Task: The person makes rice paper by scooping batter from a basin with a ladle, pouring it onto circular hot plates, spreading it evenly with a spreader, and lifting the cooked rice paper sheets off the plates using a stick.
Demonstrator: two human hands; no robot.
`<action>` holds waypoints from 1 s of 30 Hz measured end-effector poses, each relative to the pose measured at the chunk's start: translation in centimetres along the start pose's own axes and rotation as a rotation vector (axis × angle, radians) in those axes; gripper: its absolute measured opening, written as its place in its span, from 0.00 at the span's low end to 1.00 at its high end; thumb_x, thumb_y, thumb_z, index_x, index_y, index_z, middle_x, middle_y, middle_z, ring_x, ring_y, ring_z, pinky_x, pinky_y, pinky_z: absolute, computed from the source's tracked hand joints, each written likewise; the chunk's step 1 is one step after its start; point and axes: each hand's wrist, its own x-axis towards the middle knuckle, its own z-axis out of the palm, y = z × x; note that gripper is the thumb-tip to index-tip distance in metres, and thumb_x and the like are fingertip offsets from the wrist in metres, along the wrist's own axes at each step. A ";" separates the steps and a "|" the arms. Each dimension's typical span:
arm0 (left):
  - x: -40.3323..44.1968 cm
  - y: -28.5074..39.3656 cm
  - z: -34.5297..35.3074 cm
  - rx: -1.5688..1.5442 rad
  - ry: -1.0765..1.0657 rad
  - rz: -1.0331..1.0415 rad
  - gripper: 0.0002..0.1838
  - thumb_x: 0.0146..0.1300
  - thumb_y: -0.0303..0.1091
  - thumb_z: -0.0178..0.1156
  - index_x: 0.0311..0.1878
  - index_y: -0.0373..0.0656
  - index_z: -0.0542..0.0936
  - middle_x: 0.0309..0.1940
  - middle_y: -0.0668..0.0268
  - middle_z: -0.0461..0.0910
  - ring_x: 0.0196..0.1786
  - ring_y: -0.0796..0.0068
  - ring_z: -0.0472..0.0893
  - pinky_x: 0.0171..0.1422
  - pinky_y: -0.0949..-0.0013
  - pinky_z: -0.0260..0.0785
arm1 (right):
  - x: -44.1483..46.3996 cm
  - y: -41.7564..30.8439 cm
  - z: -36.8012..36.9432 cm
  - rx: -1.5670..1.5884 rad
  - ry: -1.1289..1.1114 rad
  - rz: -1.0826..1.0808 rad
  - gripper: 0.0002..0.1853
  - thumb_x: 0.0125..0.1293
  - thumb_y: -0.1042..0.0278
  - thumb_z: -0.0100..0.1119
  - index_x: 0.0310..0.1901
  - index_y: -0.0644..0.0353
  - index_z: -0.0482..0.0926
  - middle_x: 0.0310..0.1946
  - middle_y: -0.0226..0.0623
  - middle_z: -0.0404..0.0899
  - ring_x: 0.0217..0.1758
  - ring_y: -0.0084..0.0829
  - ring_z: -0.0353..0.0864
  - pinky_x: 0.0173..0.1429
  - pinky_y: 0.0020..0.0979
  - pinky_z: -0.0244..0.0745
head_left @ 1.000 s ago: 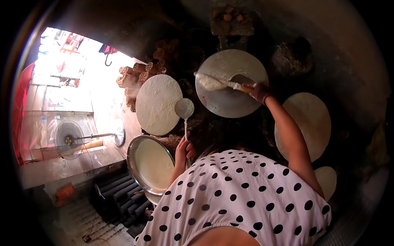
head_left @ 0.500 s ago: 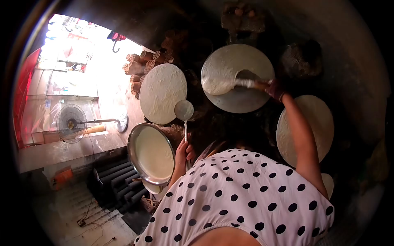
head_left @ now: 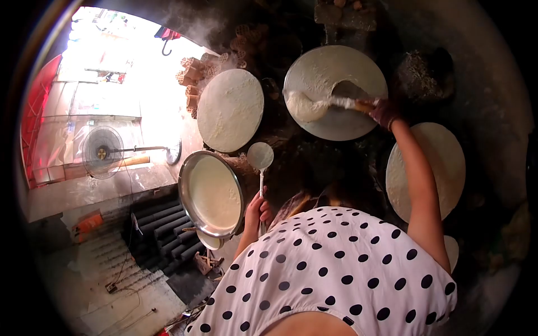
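Observation:
Closed round the wooden handle of a tool (head_left: 341, 102), my gloved right hand (head_left: 385, 113) is above a round griddle (head_left: 347, 130). The tool's far end meets a pale mound of batter (head_left: 307, 107) at the griddle's left side; the end's shape is hidden by batter. A dark crescent of bare surface shows beside the shaft. Lower down, my left hand (head_left: 257, 210) grips a round ladle (head_left: 260, 156) upright by its pale handle. The ladle's bowl is batter-coated. Just left of that hand stands a metal basin (head_left: 184, 197) of creamy batter (head_left: 212, 190).
Two more round, batter-covered griddles lie left (head_left: 230, 111) and right (head_left: 443, 168). Perforated brown cylinders (head_left: 193, 68) are stacked at upper left, with dark cylinders (head_left: 159, 234) below. A fan (head_left: 102, 152) stands far left. A dark lumpy object (head_left: 423, 78) sits at upper right.
The view has shifted, moving the griddles up and to the right. The batter at the tool's end looks more heaped. Steam now shows at upper left. My left hand keeps hold of the ladle.

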 end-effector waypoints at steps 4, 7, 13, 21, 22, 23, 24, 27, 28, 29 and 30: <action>1.8 1.1 -1.6 -0.013 -0.072 0.012 0.20 0.72 0.33 0.42 0.66 0.53 0.65 0.17 0.75 0.59 0.12 0.82 0.57 0.15 0.76 0.51 | -5.9 1.6 -0.9 0.040 -0.108 -0.121 0.26 0.59 0.74 0.60 0.61 0.48 0.73 0.56 0.40 0.77 0.53 0.37 0.79 0.54 0.34 0.75; 0.7 1.7 -2.9 -0.025 -0.133 0.029 0.20 0.73 0.33 0.42 0.66 0.53 0.65 0.18 0.75 0.59 0.12 0.82 0.57 0.15 0.76 0.51 | -9.0 5.5 1.9 0.772 0.078 -0.060 0.29 0.60 0.77 0.59 0.65 0.58 0.67 0.60 0.35 0.73 0.56 0.32 0.77 0.55 0.34 0.75; 0.0 3.0 -6.1 0.010 -0.221 -0.025 0.20 0.73 0.33 0.42 0.68 0.51 0.64 0.18 0.73 0.59 0.14 0.82 0.57 0.18 0.77 0.53 | -6.5 -16.5 19.7 0.835 0.479 0.197 0.09 0.67 0.59 0.53 0.31 0.51 0.76 0.14 0.25 0.70 0.12 0.22 0.69 0.15 0.28 0.64; -1.1 4.1 -13.1 0.064 -0.211 -0.015 0.21 0.74 0.34 0.40 0.69 0.51 0.61 0.16 0.75 0.56 0.11 0.83 0.56 0.14 0.77 0.52 | -8.6 -17.1 28.1 1.131 0.683 0.587 0.09 0.65 0.60 0.53 0.30 0.53 0.73 0.12 0.29 0.68 0.07 0.26 0.65 0.10 0.30 0.59; -1.2 4.1 -14.2 0.072 -0.204 0.006 0.21 0.74 0.34 0.40 0.69 0.51 0.62 0.17 0.75 0.56 0.11 0.83 0.56 0.14 0.77 0.52 | -10.4 -18.7 25.8 1.224 0.685 0.675 0.08 0.64 0.61 0.54 0.30 0.53 0.74 0.12 0.29 0.68 0.07 0.26 0.64 0.10 0.30 0.58; -1.4 4.1 -15.2 0.085 -0.195 0.024 0.21 0.74 0.34 0.40 0.69 0.51 0.62 0.17 0.75 0.56 0.11 0.83 0.57 0.14 0.77 0.52 | -9.8 -17.6 26.5 1.405 0.698 0.648 0.08 0.65 0.60 0.54 0.30 0.53 0.73 0.12 0.30 0.67 0.08 0.27 0.65 0.11 0.30 0.59; -1.7 4.3 -15.7 0.084 -0.196 0.021 0.21 0.74 0.34 0.40 0.69 0.51 0.62 0.17 0.75 0.56 0.11 0.83 0.57 0.14 0.77 0.52 | -9.1 -19.3 26.0 1.403 0.700 0.649 0.08 0.65 0.60 0.54 0.30 0.53 0.73 0.12 0.30 0.67 0.08 0.27 0.65 0.11 0.30 0.59; -2.5 5.0 -16.8 0.056 -0.167 -0.005 0.21 0.73 0.34 0.40 0.68 0.53 0.63 0.17 0.76 0.56 0.11 0.83 0.57 0.13 0.77 0.52 | -6.4 -25.4 25.3 1.532 0.472 0.526 0.10 0.63 0.56 0.55 0.30 0.52 0.73 0.13 0.30 0.68 0.09 0.29 0.65 0.12 0.32 0.61; -2.7 5.3 -16.6 0.067 -0.165 -0.002 0.21 0.73 0.34 0.40 0.68 0.53 0.63 0.17 0.76 0.56 0.11 0.83 0.57 0.13 0.77 0.52 | -4.9 -25.6 26.0 1.447 0.316 0.548 0.11 0.62 0.56 0.55 0.30 0.52 0.73 0.13 0.30 0.69 0.09 0.30 0.66 0.12 0.32 0.62; -3.0 5.5 -16.4 0.090 -0.165 -0.002 0.21 0.73 0.35 0.40 0.68 0.54 0.63 0.17 0.76 0.57 0.11 0.84 0.57 0.13 0.77 0.52 | -3.9 -25.8 26.8 1.280 0.330 0.680 0.10 0.61 0.56 0.55 0.28 0.51 0.72 0.12 0.30 0.69 0.08 0.29 0.66 0.12 0.33 0.62; -3.2 5.6 -16.3 0.110 -0.167 -0.005 0.21 0.73 0.35 0.40 0.68 0.54 0.63 0.17 0.76 0.57 0.11 0.84 0.57 0.13 0.77 0.52 | -4.4 -25.5 27.1 1.287 0.336 0.683 0.10 0.61 0.56 0.55 0.28 0.51 0.72 0.12 0.30 0.69 0.08 0.29 0.66 0.12 0.33 0.62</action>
